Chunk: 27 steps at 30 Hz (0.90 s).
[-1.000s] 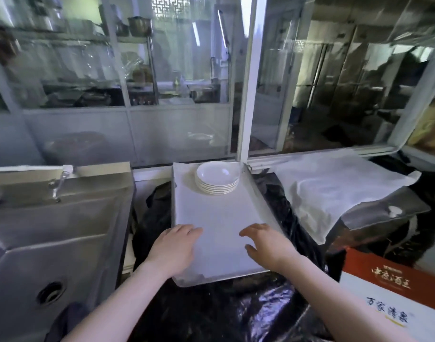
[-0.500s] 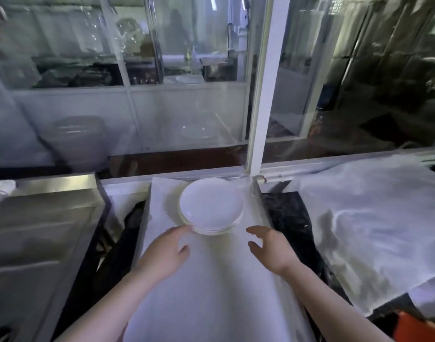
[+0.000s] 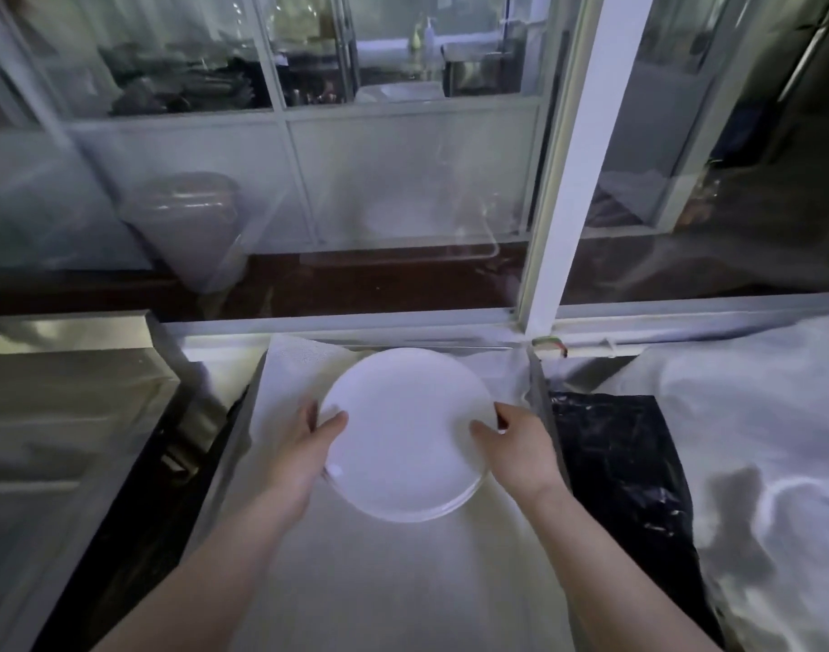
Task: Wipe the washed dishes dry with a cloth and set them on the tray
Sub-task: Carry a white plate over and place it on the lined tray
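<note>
A stack of white plates sits at the far end of a metal tray lined with a white cloth. My left hand grips the stack's left rim, thumb on top and fingers hidden beneath. My right hand grips the right rim the same way. Both forearms reach in from the bottom of the view.
A steel sink unit lies to the left. Black plastic sheeting and a crumpled white cloth cover the counter on the right. A glass partition with a white post stands just behind the tray.
Both hands moved forward from the tray's bare cloth to the plate stack and took hold of its two sides. The view has leaned closer over the tray.
</note>
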Each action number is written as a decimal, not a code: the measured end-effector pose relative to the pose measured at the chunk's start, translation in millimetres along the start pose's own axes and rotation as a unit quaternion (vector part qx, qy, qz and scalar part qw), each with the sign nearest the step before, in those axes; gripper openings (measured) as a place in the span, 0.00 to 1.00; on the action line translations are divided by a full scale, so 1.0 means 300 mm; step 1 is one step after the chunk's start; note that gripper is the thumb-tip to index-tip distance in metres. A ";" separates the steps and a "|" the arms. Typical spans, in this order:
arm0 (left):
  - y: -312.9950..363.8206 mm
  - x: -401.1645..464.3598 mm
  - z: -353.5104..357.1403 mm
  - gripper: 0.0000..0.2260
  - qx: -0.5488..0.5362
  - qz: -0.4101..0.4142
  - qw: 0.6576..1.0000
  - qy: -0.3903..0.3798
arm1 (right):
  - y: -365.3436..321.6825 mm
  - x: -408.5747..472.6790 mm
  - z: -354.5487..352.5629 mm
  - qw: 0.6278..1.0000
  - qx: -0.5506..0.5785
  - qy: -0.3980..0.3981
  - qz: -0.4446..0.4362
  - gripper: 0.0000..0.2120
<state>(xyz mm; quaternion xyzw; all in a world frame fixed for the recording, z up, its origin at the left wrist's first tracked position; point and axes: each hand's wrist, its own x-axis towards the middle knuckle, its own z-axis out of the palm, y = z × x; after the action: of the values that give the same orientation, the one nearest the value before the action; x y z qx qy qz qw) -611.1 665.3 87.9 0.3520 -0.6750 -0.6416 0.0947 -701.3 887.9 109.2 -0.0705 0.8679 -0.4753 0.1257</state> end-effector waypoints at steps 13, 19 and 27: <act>-0.031 -0.015 0.033 0.15 -0.184 -0.014 0.983 -0.005 | -0.038 0.041 0.072 0.988 0.144 0.025 0.042 0.13; -0.017 -0.030 -0.014 0.16 -0.212 -0.038 0.977 0.005 | -0.051 0.010 0.125 0.981 0.193 0.018 -0.010 0.34; 0.037 -0.114 -0.151 0.28 -0.184 0.069 0.979 0.051 | -0.136 -0.032 0.158 0.969 0.202 -0.040 -0.138 0.29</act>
<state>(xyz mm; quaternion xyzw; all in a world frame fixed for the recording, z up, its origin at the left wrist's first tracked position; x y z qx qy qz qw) -563.7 648.7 116.4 0.3134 -0.5626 -0.7278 0.2359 -678.6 830.0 120.6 -0.1810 0.7299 -0.6507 0.1050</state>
